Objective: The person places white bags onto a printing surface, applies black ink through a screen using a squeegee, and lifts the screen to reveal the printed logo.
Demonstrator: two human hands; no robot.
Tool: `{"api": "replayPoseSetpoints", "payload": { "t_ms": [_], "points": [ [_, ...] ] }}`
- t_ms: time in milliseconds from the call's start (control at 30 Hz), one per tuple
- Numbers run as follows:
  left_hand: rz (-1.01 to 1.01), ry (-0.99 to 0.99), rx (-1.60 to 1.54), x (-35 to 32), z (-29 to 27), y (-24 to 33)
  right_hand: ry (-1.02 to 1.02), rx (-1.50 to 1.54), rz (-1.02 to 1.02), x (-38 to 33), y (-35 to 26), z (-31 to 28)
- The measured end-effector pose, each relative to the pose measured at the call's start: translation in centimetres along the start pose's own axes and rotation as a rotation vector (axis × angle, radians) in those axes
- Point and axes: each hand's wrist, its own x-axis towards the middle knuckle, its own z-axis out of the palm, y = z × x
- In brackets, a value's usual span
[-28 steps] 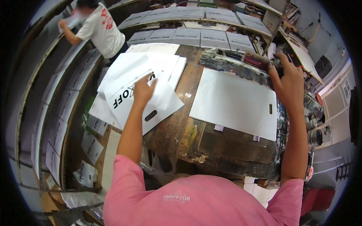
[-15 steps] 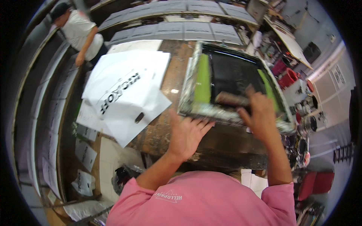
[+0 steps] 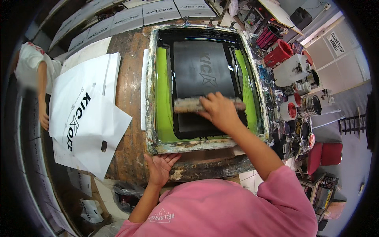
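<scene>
A screen-printing frame (image 3: 205, 147) with worn, ink-stained edges lies on the wooden table (image 3: 130, 63). Inside it, green strips flank a dark mesh (image 3: 197, 55) wet with black ink, where faint lettering shows. My right hand (image 3: 222, 112) is closed around the wooden handle of a squeegee (image 3: 187, 105), which lies crosswise on the mesh, blurred by motion. At the frame's near left corner, my left hand (image 3: 159, 170) is open, palm up, its stretched fingers touching the near edge from below. White printed bags (image 3: 85, 106) are piled loosely to the left.
Racks holding printed white sheets (image 3: 158, 11) stand behind and along the left. A person in a white shirt (image 3: 33, 65) is at the far left. Ink buckets (image 3: 278, 53) and cans (image 3: 310, 104) crowd the right side. A red chair (image 3: 331, 153) stands at the lower right.
My view has swung right and nearer the frame. The squeegee now lies across the mesh's middle, with ink-wiped lettering visible beyond it. My left hand has turned palm up at the frame's corner.
</scene>
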Motion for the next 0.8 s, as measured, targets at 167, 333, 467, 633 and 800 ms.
{"api": "replayPoseSetpoints", "payload": {
  "t_ms": [167,333,467,633,800],
  "points": [
    [-0.002,-0.001,-0.012,-0.6,-0.4,0.1,0.141,-0.058,-0.028,10.1,6.2,3.2],
    [0.016,-0.031,-0.02,-0.4,-1.4,-0.2,0.239,-0.092,-0.029,18.7,11.8,4.6],
    [0.042,-0.093,0.001,-0.1,-1.0,0.4,0.096,-0.077,-0.022,20.2,12.9,3.2],
    [0.099,-0.171,-0.094,0.2,-1.4,-0.1,-0.23,0.121,-0.04,12.4,6.5,-2.6],
    [0.138,-0.303,-0.153,0.5,-3.1,-1.1,-0.222,0.187,-0.008,-3.6,-2.6,-7.2]
  ]
}}
